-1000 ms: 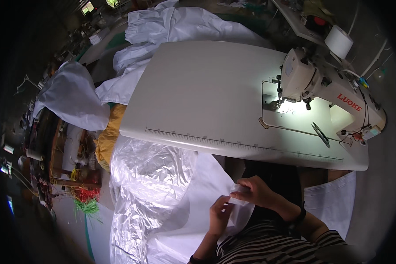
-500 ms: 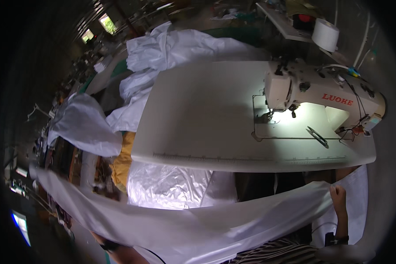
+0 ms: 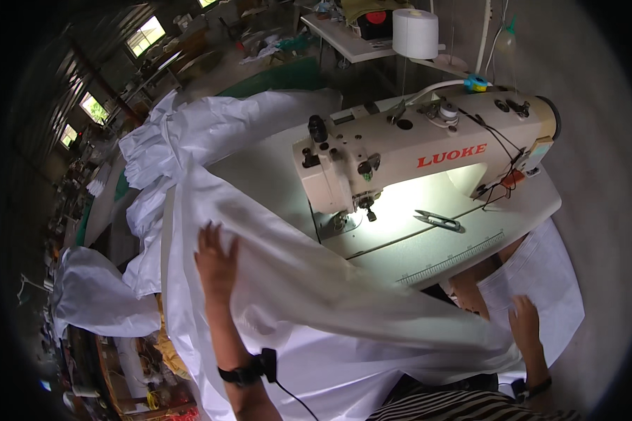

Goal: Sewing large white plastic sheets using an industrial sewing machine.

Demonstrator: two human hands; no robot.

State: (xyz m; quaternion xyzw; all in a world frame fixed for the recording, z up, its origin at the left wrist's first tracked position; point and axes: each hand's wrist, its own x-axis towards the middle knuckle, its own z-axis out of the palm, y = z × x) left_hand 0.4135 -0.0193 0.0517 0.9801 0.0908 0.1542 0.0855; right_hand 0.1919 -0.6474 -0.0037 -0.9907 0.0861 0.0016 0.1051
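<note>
A large sheet of white fabric [image 3: 281, 281] spreads over the left part of the sewing table and hangs past its front edge. My left hand [image 3: 216, 265] lies on this cloth with its fingers spread. At the lower right, my right hand [image 3: 525, 324] is raised beside the cloth's right end, its fingers stretched upward and slightly blurred; I see nothing held in it. The white sewing machine [image 3: 428, 147] stands beyond the cloth, its lamp lighting the needle area. Thread snips [image 3: 439, 220] rest on the sewing table [image 3: 463, 245] under the machine's arm.
More white fabric [image 3: 239, 116] is heaped at the table's far left, and another white piece [image 3: 98, 295] hangs farther left. A white thread cone [image 3: 415, 34] stands behind the machine. Below the table's right end hangs a white cloth panel [image 3: 555, 288].
The white cloth, earlier stretched in front of the table, now lies partly over its left side. My left hand has moved up onto it. My right hand has opened from its grip on the edge.
</note>
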